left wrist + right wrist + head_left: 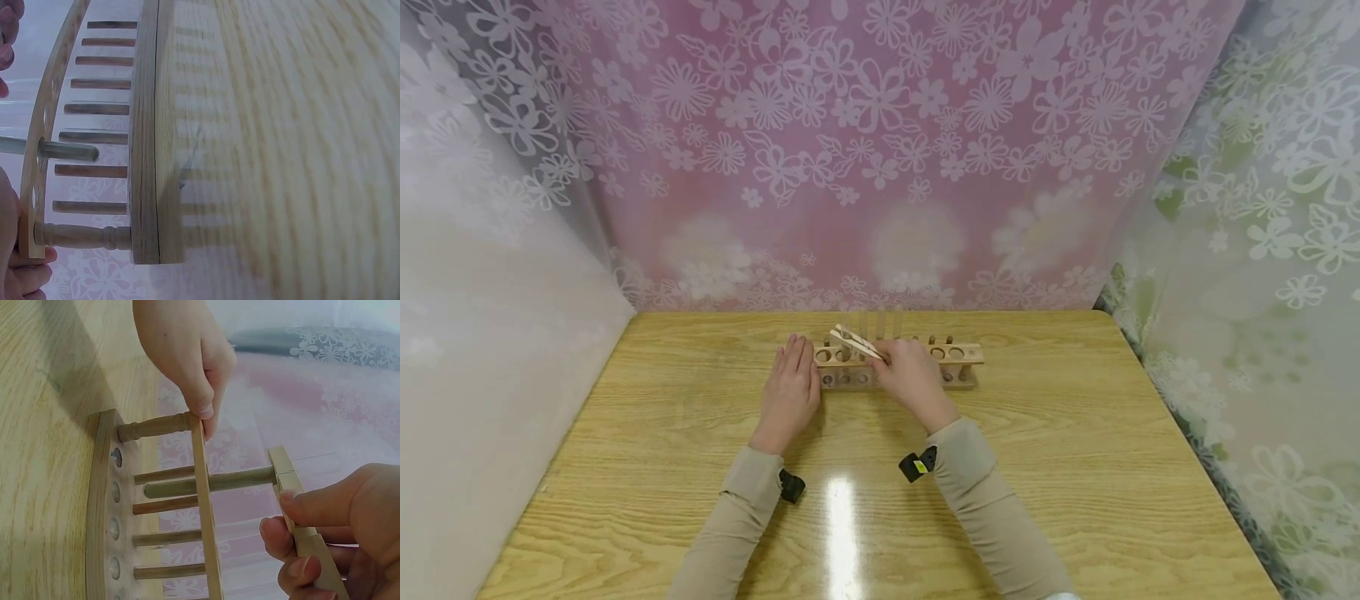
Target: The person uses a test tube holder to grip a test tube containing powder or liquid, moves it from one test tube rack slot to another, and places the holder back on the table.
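Observation:
A wooden test tube rack [973, 354] stands toward the back of the table. At its left end rests my left hand [790, 383], thumb and fingers holding the end of the top bar [199, 450]. My right hand [913, 379] grips a wooden test tube clamp [289, 481] over the rack. The clamp's jaws are around a glass test tube [240, 480] with greenish-grey contents. That tube passes through a hole of the top bar, its rounded bottom [87, 152] short of the lower board [145, 187].
Several clear test tubes [881, 323] stand in the middle of the rack. Drying pegs [94, 170] line its back. A pink flowered curtain [880, 208] hangs behind the wooden table [700, 467], with pale curtains at both sides. Black cameras [917, 465] sit on both wrists.

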Demonstrator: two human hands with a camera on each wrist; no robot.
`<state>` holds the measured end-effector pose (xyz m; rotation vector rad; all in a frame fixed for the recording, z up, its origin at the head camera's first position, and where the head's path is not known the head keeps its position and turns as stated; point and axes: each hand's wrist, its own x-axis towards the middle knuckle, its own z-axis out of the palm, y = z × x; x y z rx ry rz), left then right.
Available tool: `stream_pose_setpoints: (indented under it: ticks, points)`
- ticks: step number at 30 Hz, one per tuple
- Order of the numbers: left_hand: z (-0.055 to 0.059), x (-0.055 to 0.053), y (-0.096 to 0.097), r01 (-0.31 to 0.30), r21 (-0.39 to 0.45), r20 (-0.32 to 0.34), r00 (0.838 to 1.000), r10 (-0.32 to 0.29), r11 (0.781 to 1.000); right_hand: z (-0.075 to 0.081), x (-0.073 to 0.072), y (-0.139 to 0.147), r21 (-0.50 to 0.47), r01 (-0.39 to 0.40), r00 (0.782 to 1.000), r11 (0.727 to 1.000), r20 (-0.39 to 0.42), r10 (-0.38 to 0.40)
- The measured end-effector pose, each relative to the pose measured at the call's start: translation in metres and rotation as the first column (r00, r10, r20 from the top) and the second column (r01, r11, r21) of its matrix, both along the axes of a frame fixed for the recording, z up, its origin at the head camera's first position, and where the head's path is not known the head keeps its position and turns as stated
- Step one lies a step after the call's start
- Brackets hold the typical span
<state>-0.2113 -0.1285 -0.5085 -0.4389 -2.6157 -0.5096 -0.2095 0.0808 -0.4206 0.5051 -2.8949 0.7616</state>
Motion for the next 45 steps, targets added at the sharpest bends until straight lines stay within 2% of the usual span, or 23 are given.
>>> stream_pose_setpoints:
  ticks: [5, 28, 37, 45]
  points:
    - [0.0, 0.0, 0.0, 0.005, 0.008, -0.006, 1.0, -0.005, 1.0, 0.003, 0.003, 0.001, -0.011, 0.001, 0.999, 1.0, -0.034, -0.002]
    - [0.002, 0.002, -0.001, 0.011, -0.002, -0.002, 1.0, -0.011, 1.0, 0.021, 0.013, 0.003, -0.048, 0.022, 0.999, 0.999, -0.031, -0.023]
    - [0.001, 0.001, -0.002, 0.005, -0.007, 0.027, 1.0, -0.005, 1.0, 0.026, 0.015, 0.004, -0.069, 0.004, 0.999, 0.998, -0.046, -0.007]
    - [0.0, 0.001, -0.002, 0.009, -0.011, -0.003, 1.0, -0.009, 1.0, 0.034, 0.018, 0.006, -0.092, -0.001, 0.998, 0.996, -0.061, -0.005]
